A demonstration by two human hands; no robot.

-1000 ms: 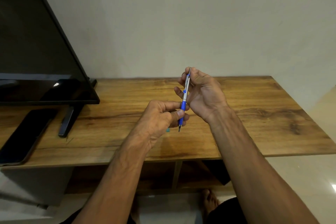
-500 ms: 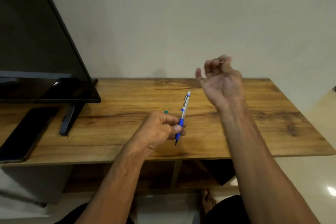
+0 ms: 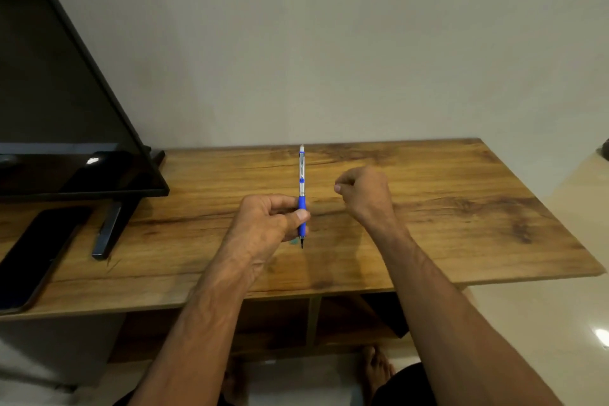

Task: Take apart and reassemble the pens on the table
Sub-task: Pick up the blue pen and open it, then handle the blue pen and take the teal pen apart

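Your left hand (image 3: pixel 268 224) is covering the middle of the blue-and-silver click pen (image 3: pixel 302 195), so the blue rubber sleeve is showing only in part between your thumb and curled fingers. A small teal scrap (image 3: pixel 293 242) is peeking out just beside the pen's dark tip, too blurred and too hidden by the hand to identify. Your right hand (image 3: pixel 362 193) is curling into a loose fist with the thumb tip pressing against the side of the forefinger; whether anything is lying inside that grip, you cannot tell from here. The flat black television screen (image 3: pixel 66 115) is running off the left and top edges, and the black rectangular phone (image 3: pixel 36 254) lying flat near the worktop's front left corner is being cut off at the left edge too.

Your left grip is closing firmly round the pen, thumb on the near side and fingers wrapping behind, holding it nearly upright above the brown wood-grain worktop (image 3: pixel 461 208) (tip pointing down, white clicker end up toward the pale wall). The tip is hanging just over the wood; contact cannot be judged. Both forearms are reaching forward from the bottom of the view, the left wrist bending slightly inward, the right wrist holding level just beside the pen without touching it.
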